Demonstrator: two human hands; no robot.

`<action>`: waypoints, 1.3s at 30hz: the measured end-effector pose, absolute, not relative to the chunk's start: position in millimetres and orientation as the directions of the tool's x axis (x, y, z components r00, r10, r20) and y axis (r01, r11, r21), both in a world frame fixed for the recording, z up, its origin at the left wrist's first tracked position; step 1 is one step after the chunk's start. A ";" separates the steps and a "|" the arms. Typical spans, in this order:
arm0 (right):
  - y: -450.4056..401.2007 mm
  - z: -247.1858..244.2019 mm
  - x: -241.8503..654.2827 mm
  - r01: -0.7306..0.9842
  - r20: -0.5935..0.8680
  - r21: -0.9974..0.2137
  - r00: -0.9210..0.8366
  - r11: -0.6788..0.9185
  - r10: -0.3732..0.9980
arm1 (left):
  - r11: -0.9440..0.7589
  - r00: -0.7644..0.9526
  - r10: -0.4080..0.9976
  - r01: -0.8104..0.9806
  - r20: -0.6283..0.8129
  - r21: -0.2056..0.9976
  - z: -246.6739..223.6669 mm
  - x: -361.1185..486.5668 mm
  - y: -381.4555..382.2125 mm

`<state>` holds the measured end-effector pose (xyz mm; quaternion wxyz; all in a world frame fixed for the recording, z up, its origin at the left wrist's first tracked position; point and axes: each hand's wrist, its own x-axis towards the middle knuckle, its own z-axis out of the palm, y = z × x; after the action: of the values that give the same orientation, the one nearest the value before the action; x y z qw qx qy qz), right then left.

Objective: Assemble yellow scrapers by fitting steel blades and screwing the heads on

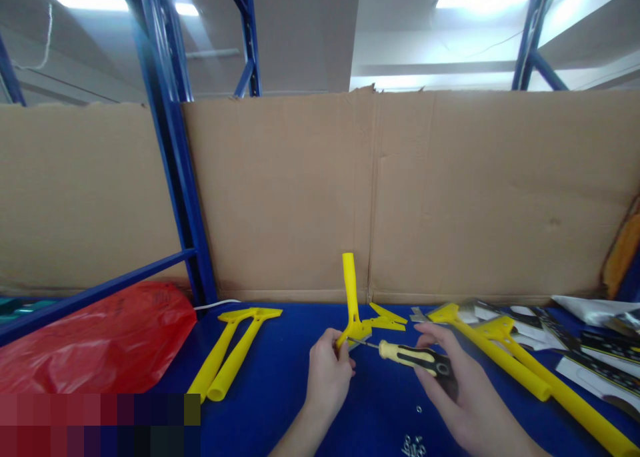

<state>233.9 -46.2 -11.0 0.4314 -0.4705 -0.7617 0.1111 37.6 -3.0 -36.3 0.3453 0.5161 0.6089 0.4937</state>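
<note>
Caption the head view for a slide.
Left hand holds a yellow handle while the right hand holds a screwdriver to it above a blue table.

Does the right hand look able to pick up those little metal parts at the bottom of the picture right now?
Probably not easily: the right hand is near the small metal parts, with nothing visibly blocking the way, but it holds the screwdriver.

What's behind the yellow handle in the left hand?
Behind the yellow handle: blue tabletop around its lower part, cardboard panel around its upper part. Whatever the handle and left hand cover can't be seen.
</note>
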 end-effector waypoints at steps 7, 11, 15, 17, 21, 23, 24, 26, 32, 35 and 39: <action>-44.4 -8.5 231.4 0.685 0.530 -0.547 -0.160 0.480 0.833 | -0.085 -0.185 0.970 0.343 0.156 0.936 -44.5 34.9 0.1; -46.7 -9.5 232.6 0.642 0.523 -0.579 -0.181 0.503 0.833 | -0.062 -0.187 0.974 0.341 0.132 0.938 -43.7 35.6 -0.9; -49.3 -9.5 233.5 0.601 0.509 -0.608 -0.207 0.519 0.836 | -0.033 -0.205 0.974 0.314 0.102 0.949 -40.5 36.5 -1.4; -49.9 -9.0 233.0 0.580 0.495 -0.628 -0.216 0.518 0.842 | -0.035 -0.210 0.972 0.308 0.104 0.951 -39.7 36.7 -0.8; -47.9 -8.3 232.5 0.618 0.503 -0.603 -0.196 0.505 0.842 | -0.018 -0.223 0.971 0.295 0.087 0.955 -39.5 36.7 0.1; -45.7 -7.6 232.8 0.659 0.545 -0.570 -0.144 0.491 0.826 | -0.011 -0.226 0.971 0.295 0.081 0.955 -39.9 36.7 0.0; -44.6 -7.0 233.1 0.671 0.564 -0.560 -0.122 0.486 0.817 | -0.014 -0.222 0.971 0.303 0.085 0.953 -40.3 36.7 -0.2; -43.0 -5.7 233.3 0.679 0.576 -0.552 -0.108 0.484 0.810 | -0.041 -0.201 0.973 0.333 0.113 0.942 -41.9 36.2 -0.4; -43.7 -7.5 232.7 0.691 0.604 -0.541 -0.078 0.479 0.794 | -0.095 -0.178 0.968 0.387 0.175 0.917 -45.3 34.7 -0.3; -45.9 -9.7 232.8 0.679 0.613 -0.527 -0.113 0.511 0.782 | -0.058 -0.189 0.973 0.358 0.133 0.932 -42.9 35.5 -1.1; -48.3 -7.9 232.0 0.620 0.555 -0.580 -0.175 0.529 0.813 | -0.039 -0.204 0.973 0.323 0.110 0.946 -38.9 36.9 -1.9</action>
<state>232.0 -48.3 -7.9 0.4353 -0.4725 -0.7583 0.1111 36.9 -1.9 -38.9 0.3356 0.5340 0.6064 0.4843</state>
